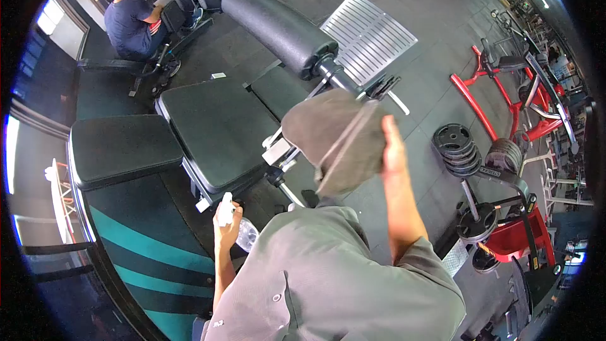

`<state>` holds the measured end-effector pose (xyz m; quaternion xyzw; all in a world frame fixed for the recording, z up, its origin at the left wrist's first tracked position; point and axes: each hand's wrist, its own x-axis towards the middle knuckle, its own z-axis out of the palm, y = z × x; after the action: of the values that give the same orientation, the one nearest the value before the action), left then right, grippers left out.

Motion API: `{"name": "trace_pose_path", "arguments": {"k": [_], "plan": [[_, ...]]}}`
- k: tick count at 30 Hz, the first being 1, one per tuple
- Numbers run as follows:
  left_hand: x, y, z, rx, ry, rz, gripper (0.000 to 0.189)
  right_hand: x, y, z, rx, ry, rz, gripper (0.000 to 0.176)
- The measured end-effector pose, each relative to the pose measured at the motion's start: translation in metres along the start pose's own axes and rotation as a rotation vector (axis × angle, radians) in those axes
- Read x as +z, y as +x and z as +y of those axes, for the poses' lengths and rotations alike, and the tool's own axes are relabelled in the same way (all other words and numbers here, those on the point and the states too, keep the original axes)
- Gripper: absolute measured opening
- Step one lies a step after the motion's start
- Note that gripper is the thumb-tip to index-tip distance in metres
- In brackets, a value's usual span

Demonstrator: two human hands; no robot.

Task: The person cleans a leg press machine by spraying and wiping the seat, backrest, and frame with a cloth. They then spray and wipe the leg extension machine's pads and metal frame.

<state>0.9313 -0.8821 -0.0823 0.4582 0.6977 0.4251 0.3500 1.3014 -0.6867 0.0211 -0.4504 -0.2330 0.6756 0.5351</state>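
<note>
Your left hand (225, 230) grips a spray bottle (247, 235) at 7 o'clock; your right hand (392, 148) clutches a grey cloth (334, 139). Seemingly between wipes: lower the cloth flat onto the seat pad (218, 126).

Head view. Left hand (224, 230), lower left of centre, grips a spray bottle (243, 232); right hand (392, 148), raised at centre, holds a grey cloth (338, 142); black bench pad (214, 129) beyond; weight plates (456, 148) at right; seated person (132, 19), upper left.
</note>
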Motion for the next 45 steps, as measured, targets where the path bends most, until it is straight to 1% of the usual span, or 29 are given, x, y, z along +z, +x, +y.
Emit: {"name": "trace_pose_path", "arguments": {"k": [1,2,3,5,8,11,12,13,15,16,17,18,19,20,21,22,23,25,26,29,30,33,34,37,38,41,42,44,45], "plan": [[0.001,0.001,-0.001,-0.012,0.001,-0.012,0.014,-0.014,-0.005,-0.017,-0.159,0.04,-0.061,0.059],[0.001,0.002,-0.001,-0.023,0.004,-0.023,0.014,-0.021,-0.014,-0.033,-0.279,0.067,-0.021,0.057],[0.0,0.003,-0.001,-0.033,0.008,-0.033,0.014,-0.025,-0.02,-0.047,-0.331,0.169,-0.014,0.056],[0.004,0.007,0.004,-0.005,0.011,-0.055,0.015,-0.028,-0.029,-0.066,-0.421,0.222,-0.213,0.053],[0.016,0.014,0.028,0.002,-0.045,-0.087,0.014,-0.033,-0.024,-0.065,-0.47,0.074,-0.128,0.051],[0.021,0.023,0.052,0.052,-0.027,-0.167,0.014,-0.023,-0.018,-0.046,-0.292,0.129,-0.306,0.057],[0.019,0.025,0.065,0.007,-0.003,-0.227,0.016,-0.018,-0.013,-0.032,-0.192,0.101,-0.28,0.055],[0.021,0.029,0.078,0.114,-0.027,-0.253,0.017,-0.007,-0.01,-0.019,-0.091,0.072,-0.255,0.053],[0.027,0.04,0.103,0.327,-0.071,-0.3,0.019,0.019,-0.014,0.001,-0.118,-0.388,-0.47,0.047],[0.026,0.044,0.118,0.344,-0.081,-0.36,0.022,0.036,-0.019,0.012,-0.27,-0.555,-0.546,0.05],[0.03,0.048,0.13,0.439,-0.098,-0.331,0.024,0.05,-0.025,0.023,-0.424,-0.721,-0.618,0.053],[0.037,0.053,0.142,0.536,-0.114,-0.302,0.026,0.06,-0.028,0.035,-0.451,-0.723,-0.683,0.056],[0.041,0.058,0.149,0.582,-0.127,-0.303,0.028,0.066,-0.031,0.045,-0.479,-0.723,-0.747,0.059],[0.045,0.062,0.155,0.627,-0.14,-0.305,0.03,0.071,-0.037,0.052,-0.396,-0.641,-0.763,0.061],[0.047,0.066,0.16,0.62,-0.152,-0.337,0.031,0.077,-0.044,0.049,-0.352,-0.584,-0.785,0.055],[0.049,0.068,0.163,0.613,-0.164,-0.371,0.032,0.077,-0.043,0.051,-0.367,-0.622,-0.753,0.052],[0.05,0.068,0.164,0.543,-0.165,-0.38,0.032,0.076,-0.042,0.053,-0.383,-0.66,-0.719,0.049],[0.051,0.068,0.165,0.402,-0.164,-0.4,0.032,0.071,-0.041,0.057,-0.462,-0.616,-0.627,0.048],[0.053,0.071,0.164,0.483,-0.1,-0.379,0.034,0.069,-0.041,0.059,-0.498,-0.594,-0.579,0.048],[0.061,0.073,0.161,0.661,0.013,-0.392,0.035,0.061,-0.039,0.073,-0.445,-0.402,-0.455,0.055],[0.062,0.07,0.164,0.566,-0.026,-0.443,0.037,0.059,-0.039,0.074,-0.418,-0.396,-0.417,0.058],[0.062,0.062,0.181,0.452,-0.085,-0.564,0.036,0.067,-0.039,0.078,-0.448,-0.341,-0.278,0.06],[0.065,0.062,0.179,0.483,-0.091,-0.57,0.035,0.068,-0.038,0.079,-0.442,-0.321,-0.246,0.06],[0.071,0.061,0.183,0.629,0.017,-0.543,0.033,0.067,-0.035,0.08,-0.371,-0.295,-0.171,0.059],[0.072,0.058,0.19,0.683,0.087,-0.518,0.027,0.068,-0.035,0.08,-0.304,-0.21,-0.149,0.057],[0.074,0.057,0.193,0.748,0.239,-0.527,0.028,0.072,-0.035,0.074,-0.161,0.077,-0.076,0.057],[0.077,0.059,0.189,0.764,0.226,-0.474,0.022,0.069,-0.037,0.072,-0.118,0.278,-0.14,0.057],[0.071,0.064,0.189,0.763,0.2,-0.455,0.022,0.048,-0.021,0.081,-0.042,0.093,-0.279,0.059],[0.066,0.067,0.189,0.765,0.188,-0.447,0.021,0.044,-0.021,0.07,-0.038,-0.072,-0.316,0.056]]}}
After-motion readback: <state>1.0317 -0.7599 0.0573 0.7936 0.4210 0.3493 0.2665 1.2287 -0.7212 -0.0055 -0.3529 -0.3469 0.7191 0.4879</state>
